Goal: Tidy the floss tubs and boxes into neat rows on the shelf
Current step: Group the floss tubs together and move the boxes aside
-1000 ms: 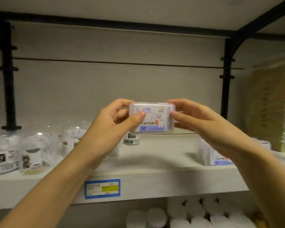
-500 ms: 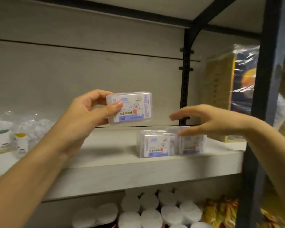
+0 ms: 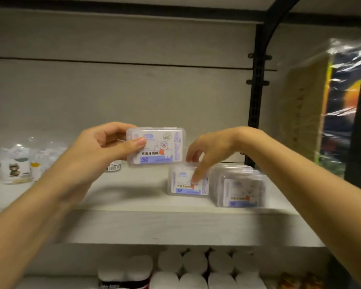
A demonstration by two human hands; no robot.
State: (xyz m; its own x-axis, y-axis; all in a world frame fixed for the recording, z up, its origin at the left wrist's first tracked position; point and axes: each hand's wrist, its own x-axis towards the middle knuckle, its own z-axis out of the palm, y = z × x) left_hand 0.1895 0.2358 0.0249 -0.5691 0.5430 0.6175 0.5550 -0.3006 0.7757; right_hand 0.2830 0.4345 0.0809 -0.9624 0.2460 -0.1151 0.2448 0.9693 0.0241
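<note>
My left hand (image 3: pixel 104 152) holds a clear floss box (image 3: pixel 161 149) with a blue label and a cartoon bear, up in the air above the pale shelf (image 3: pixel 133 207). My right hand (image 3: pixel 208 151) reaches down onto a second floss box (image 3: pixel 181 185) standing on the shelf, thumb behind it and a finger on its front face. To its right stands a row of several more floss boxes (image 3: pixel 241 189), one behind another. Round clear floss tubs (image 3: pixel 15 165) sit at the far left of the shelf.
A black upright post (image 3: pixel 256 105) stands behind the boxes. A tall plastic-wrapped pack (image 3: pixel 325 105) fills the bay to the right. White rolls (image 3: pixel 196 265) are stacked on the shelf below. A small barcoded tub (image 3: pixel 114 166) is half hidden behind my left hand.
My right hand let go of the held box, swung right, and has come down onto the box standing on the shelf. My left hand keeps the first box raised. The view shifted right.
</note>
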